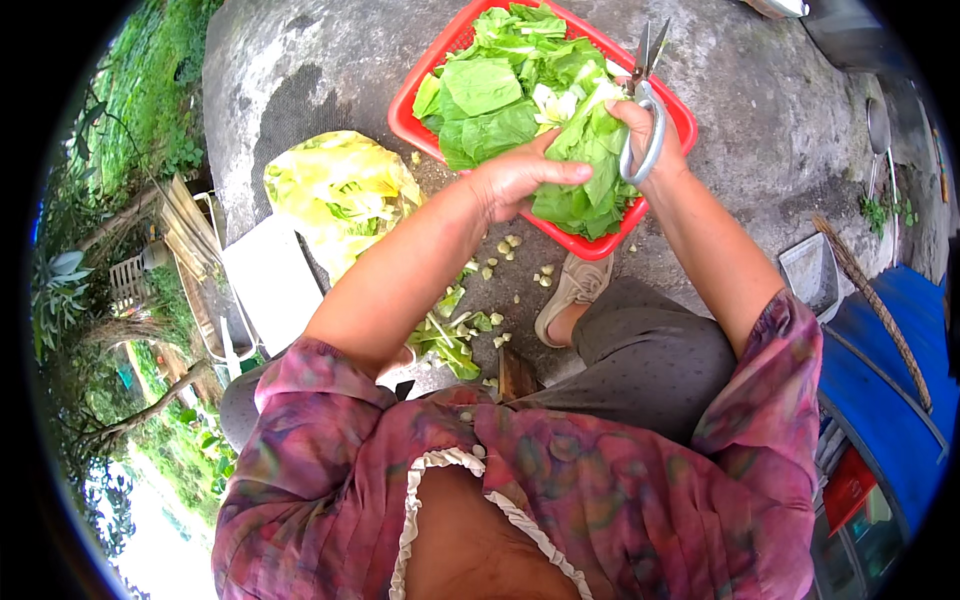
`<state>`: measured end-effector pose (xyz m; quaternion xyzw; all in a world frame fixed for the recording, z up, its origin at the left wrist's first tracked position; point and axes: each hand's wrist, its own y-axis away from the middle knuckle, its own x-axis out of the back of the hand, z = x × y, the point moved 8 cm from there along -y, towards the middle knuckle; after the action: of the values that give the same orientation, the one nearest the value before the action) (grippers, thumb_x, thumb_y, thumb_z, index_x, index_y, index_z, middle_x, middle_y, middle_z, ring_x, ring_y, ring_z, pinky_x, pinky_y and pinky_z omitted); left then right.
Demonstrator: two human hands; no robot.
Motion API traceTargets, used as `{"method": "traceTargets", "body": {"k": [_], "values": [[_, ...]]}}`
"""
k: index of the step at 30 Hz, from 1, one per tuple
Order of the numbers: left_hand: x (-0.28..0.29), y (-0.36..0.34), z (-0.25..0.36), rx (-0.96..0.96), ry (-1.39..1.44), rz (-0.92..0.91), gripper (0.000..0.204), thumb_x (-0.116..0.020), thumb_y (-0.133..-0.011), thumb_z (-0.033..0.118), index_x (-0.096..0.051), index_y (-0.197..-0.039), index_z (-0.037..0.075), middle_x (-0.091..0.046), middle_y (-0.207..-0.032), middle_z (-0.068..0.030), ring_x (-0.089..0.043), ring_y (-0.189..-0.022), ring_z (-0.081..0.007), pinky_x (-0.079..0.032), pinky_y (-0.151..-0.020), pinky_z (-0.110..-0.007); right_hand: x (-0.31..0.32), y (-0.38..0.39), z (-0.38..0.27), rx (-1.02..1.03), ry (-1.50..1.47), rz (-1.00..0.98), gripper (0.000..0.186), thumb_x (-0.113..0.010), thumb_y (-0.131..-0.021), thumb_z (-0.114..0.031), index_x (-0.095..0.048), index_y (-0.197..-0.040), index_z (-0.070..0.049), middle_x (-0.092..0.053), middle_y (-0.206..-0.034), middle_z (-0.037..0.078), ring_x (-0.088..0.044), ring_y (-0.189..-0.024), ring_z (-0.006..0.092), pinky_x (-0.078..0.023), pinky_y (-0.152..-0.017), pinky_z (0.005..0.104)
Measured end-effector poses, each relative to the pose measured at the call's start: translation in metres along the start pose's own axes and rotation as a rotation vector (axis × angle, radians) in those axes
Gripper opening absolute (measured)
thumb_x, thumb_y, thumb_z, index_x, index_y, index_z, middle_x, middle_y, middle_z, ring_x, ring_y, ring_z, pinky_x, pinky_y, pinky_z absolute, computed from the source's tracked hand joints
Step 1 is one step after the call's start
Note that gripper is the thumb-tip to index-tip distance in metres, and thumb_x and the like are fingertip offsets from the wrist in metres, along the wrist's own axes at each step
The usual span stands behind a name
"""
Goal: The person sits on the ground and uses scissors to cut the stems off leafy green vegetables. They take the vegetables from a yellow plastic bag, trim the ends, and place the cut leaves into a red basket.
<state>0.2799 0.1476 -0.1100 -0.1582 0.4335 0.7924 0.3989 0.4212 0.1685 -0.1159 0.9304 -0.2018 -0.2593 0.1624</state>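
Note:
A red plastic basket (403, 118) full of green leafy vegetables (478, 85) sits before me at the top centre. My left hand (520, 180) grips a bunch of leaves (595, 150) over its lower part, thumb across them. My right hand (650, 150) holds scissors with grey handles (653, 130) over the basket's right side, the blades pointing away from me and parted, near pale stem ends.
A yellow plastic bag of greens (335, 180) lies left of the basket. Trimmed pieces (450, 350) litter the concrete near my shoe (575, 285). A white board (270, 285) is at left, a grey bin (810, 265) and blue surface (880, 340) at right.

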Motion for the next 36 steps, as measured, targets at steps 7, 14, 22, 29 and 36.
{"method": "traceTargets", "body": {"k": [7,14,22,29,36], "values": [[-0.012,0.003,-0.005,-0.124,0.116,0.145,0.052,-0.070,-0.068,0.002,-0.051,-0.116,-0.002,-0.061,-0.104,-0.0128,-0.061,-0.091,-0.0226,-0.048,-0.084,-0.036,-0.015,0.005,0.000,-0.038,-0.042,-0.061,0.043,-0.058,-0.076,-0.001,-0.043,-0.116,-0.003,-0.054,-0.101,0.014,-0.060,-0.088,0.0244,-0.054,-0.073,0.0365],[0.015,0.004,0.004,-0.071,0.069,0.252,0.039,-0.066,-0.066,-0.004,-0.059,-0.105,-0.004,-0.065,-0.096,-0.0148,-0.064,-0.085,-0.0261,-0.051,-0.078,-0.036,-0.016,0.003,0.004,-0.111,-0.044,-0.146,0.040,-0.059,-0.083,-0.009,-0.043,-0.119,-0.002,-0.057,-0.105,0.015,-0.060,-0.094,0.0237,-0.054,-0.075,0.0378],[0.065,-0.003,0.027,-0.026,0.157,0.291,0.044,-0.065,-0.072,0.004,-0.053,-0.114,-0.002,-0.062,-0.104,-0.0142,-0.060,-0.096,-0.0272,-0.046,-0.089,-0.042,0.048,-0.009,-0.002,-0.184,0.584,-0.073,0.045,-0.063,-0.080,-0.014,-0.046,-0.121,-0.004,-0.055,-0.108,0.010,-0.055,-0.101,0.0214,-0.046,-0.086,0.0334],[0.084,-0.010,0.044,-0.030,0.001,0.323,0.042,-0.068,-0.070,0.012,-0.058,-0.111,0.010,-0.062,-0.108,-0.0068,-0.054,-0.104,-0.0250,-0.034,-0.092,-0.048,-0.005,0.031,-0.004,-0.288,1.185,-0.578,0.059,-0.053,-0.074,0.009,-0.041,-0.129,-0.008,-0.052,-0.114,0.005,-0.045,-0.109,0.0127,-0.037,-0.094,0.0272],[0.065,-0.005,0.039,0.214,-0.279,0.231,0.035,-0.069,-0.071,0.016,-0.061,-0.105,0.014,-0.060,-0.101,-0.0030,-0.051,-0.096,-0.0204,-0.039,-0.084,-0.042,-0.038,0.040,0.002,-0.152,1.135,-0.690,0.047,-0.059,-0.076,0.002,-0.047,-0.121,-0.005,-0.055,-0.102,0.004,-0.050,-0.098,0.0144,-0.041,-0.088,0.0284]]}}
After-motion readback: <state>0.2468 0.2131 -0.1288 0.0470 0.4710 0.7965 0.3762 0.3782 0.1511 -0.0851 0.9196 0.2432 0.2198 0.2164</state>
